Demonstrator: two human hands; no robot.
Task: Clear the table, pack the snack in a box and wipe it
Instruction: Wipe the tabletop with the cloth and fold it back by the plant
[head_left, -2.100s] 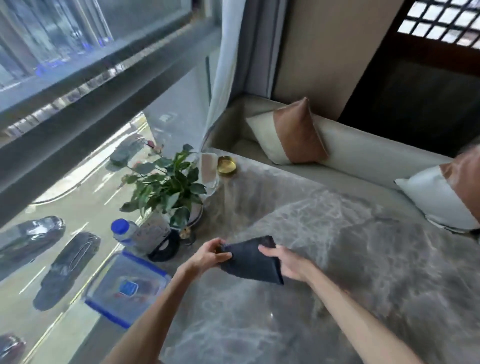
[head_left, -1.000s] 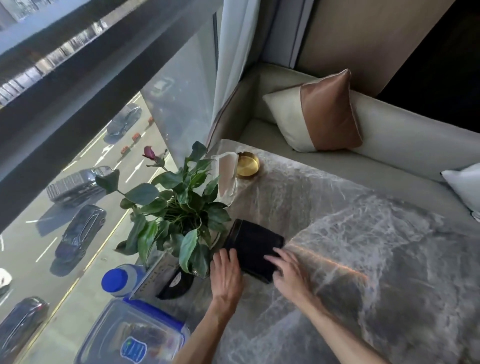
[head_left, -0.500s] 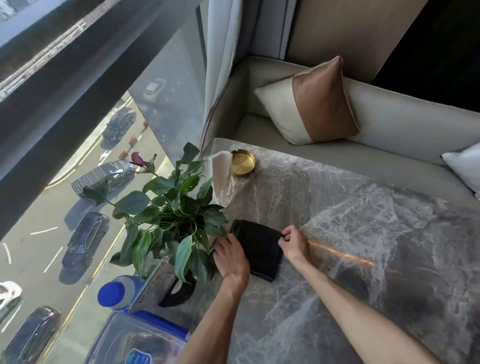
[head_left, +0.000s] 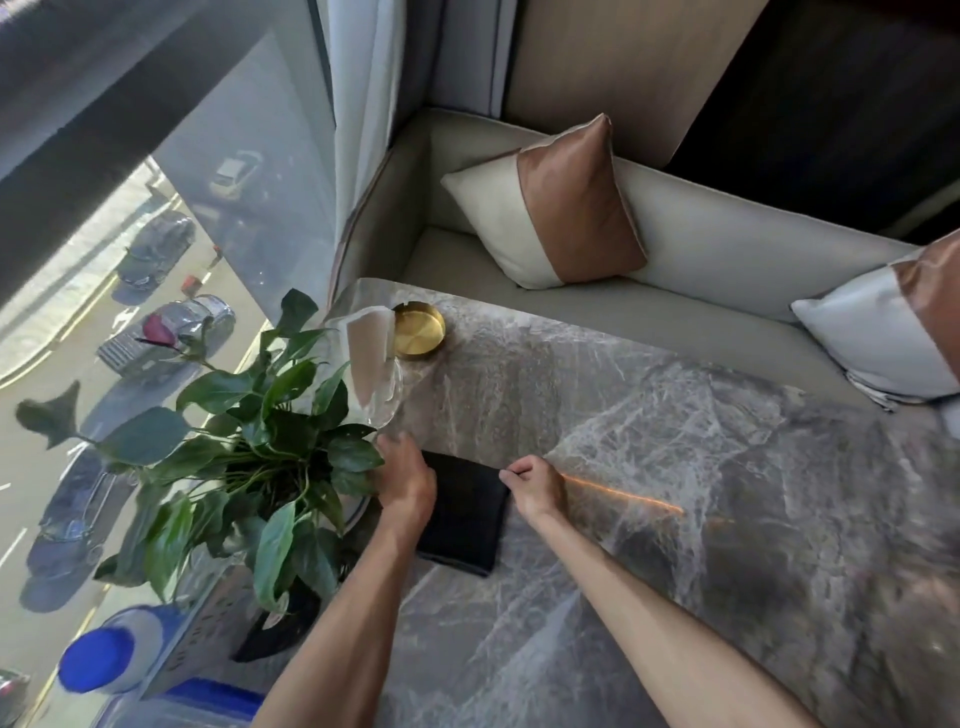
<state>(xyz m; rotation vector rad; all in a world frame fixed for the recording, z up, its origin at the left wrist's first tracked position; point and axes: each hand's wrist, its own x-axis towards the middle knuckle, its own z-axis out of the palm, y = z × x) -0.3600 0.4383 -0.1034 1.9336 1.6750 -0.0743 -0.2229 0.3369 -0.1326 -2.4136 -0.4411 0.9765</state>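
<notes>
A folded dark cloth (head_left: 464, 517) lies flat on the grey marble table (head_left: 649, 467), just right of the potted plant. My left hand (head_left: 406, 480) rests on the cloth's left edge with its fingers spread. My right hand (head_left: 535, 488) pinches the cloth's far right corner between curled fingers. At the bottom left, only the blue-rimmed lid edge of the plastic snack box (head_left: 208, 699) shows.
A leafy potted plant (head_left: 249, 457) stands at the table's left edge, by the window. Behind it are a glass vase (head_left: 371, 374) and a gold dish (head_left: 418, 330). A blue-capped bottle (head_left: 111, 654) stands at bottom left. A cushioned bench (head_left: 727, 270) with pillows runs behind the table.
The cloth went from held above the table to lying flat beside the plant. My left hand slid to its left edge and my right hand closed on its right corner.
</notes>
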